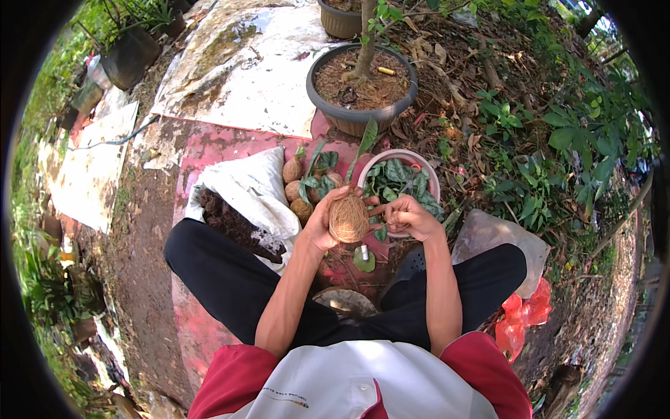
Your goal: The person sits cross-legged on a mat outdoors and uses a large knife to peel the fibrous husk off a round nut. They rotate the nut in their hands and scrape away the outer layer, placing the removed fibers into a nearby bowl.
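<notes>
My left hand (320,222) cups a rounded ball wrapped in brown fibre (348,217), upright in front of me. A long green leaf (368,137) rises from behind its top. Close by on the right is my right hand (412,217), its fingers bent and a fingertip reaching towards the ball's side. Whether a thin thread lies between those fingers is too fine to tell. Below the hands, a small white spool-like cylinder (365,252) rests against a round green leaf (364,263). Several similar fibre balls (301,209), some with leaves, sit just beyond my left hand.
A pink basin (437,183) holds patterned leafy cuttings (395,173). Left of the balls, a white sack (251,173) spills dark fibrous material (222,212). A large potted tree (361,107) stands ahead. Clear plastic (494,241) and a red plastic bag (523,317) lie right.
</notes>
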`<state>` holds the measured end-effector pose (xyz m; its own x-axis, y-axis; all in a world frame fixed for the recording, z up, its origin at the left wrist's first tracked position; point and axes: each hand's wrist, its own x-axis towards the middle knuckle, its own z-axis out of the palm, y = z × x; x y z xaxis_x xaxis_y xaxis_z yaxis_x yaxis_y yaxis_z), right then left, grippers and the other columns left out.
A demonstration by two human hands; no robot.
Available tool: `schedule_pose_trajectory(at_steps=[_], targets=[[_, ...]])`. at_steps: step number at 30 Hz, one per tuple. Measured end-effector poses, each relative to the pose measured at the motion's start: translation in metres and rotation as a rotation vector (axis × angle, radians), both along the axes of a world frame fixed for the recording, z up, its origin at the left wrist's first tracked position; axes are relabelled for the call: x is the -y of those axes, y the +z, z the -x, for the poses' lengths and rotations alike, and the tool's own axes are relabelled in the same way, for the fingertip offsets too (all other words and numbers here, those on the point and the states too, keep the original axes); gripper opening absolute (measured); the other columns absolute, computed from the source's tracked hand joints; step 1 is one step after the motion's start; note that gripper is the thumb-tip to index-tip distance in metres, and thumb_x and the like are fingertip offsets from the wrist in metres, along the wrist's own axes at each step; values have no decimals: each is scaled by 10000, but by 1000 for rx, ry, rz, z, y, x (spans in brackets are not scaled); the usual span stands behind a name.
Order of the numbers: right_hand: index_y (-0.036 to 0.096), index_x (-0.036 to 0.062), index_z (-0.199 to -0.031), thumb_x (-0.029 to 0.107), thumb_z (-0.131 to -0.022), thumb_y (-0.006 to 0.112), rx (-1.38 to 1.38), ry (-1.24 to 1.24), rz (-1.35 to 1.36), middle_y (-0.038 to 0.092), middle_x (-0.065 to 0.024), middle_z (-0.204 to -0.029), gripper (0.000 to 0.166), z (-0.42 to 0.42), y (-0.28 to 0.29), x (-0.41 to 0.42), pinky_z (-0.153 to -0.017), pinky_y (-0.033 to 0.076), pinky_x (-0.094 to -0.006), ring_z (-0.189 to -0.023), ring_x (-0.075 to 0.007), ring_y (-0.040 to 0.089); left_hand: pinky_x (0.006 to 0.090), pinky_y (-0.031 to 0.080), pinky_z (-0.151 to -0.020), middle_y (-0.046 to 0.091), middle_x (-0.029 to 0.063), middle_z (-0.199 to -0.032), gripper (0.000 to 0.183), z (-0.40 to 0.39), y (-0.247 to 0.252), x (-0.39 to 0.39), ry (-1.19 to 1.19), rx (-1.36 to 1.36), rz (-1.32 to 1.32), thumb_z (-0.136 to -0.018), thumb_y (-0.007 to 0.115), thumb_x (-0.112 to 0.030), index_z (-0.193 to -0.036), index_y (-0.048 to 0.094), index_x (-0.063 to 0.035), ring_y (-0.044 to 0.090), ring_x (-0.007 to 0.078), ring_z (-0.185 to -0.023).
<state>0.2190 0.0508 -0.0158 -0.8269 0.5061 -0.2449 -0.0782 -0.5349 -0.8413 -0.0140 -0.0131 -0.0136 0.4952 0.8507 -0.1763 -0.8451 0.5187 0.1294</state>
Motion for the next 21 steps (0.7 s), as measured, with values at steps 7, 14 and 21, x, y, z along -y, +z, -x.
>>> schedule_pose_trajectory(at_steps=[7, 14, 21], targets=[[587, 7, -787, 141, -925, 612, -333, -263, 432, 310, 58, -528, 194, 9, -15, -3, -450, 221, -241, -422, -60, 252, 618, 474, -977, 461, 248, -1389, 314, 2, 7, 3, -12, 139, -185, -914, 535, -247, -1176, 543, -74, 436, 384, -1321], [579, 23, -862, 205, -983, 578, -110, -452, 326, 359, 54, -586, 219, 22, 10, 2, -439, 260, -221, -450, -48, 298, 560, 565, -839, 541, 244, -1233, 492, -4, 20, 9, -144, -381, 17, -906, 538, -113, -1371, 385, -72, 605, 345, -1116], [582, 31, -877, 218, -1000, 565, 226, -653, 15, 416, 48, -613, 225, 47, 26, 27, -434, 257, -205, -468, -25, 317, 347, 598, -709, 646, 146, -911, 282, -10, -8, -1, -263, -780, -109, -893, 608, -113, -1116, 574, 57, 695, 237, -771]])
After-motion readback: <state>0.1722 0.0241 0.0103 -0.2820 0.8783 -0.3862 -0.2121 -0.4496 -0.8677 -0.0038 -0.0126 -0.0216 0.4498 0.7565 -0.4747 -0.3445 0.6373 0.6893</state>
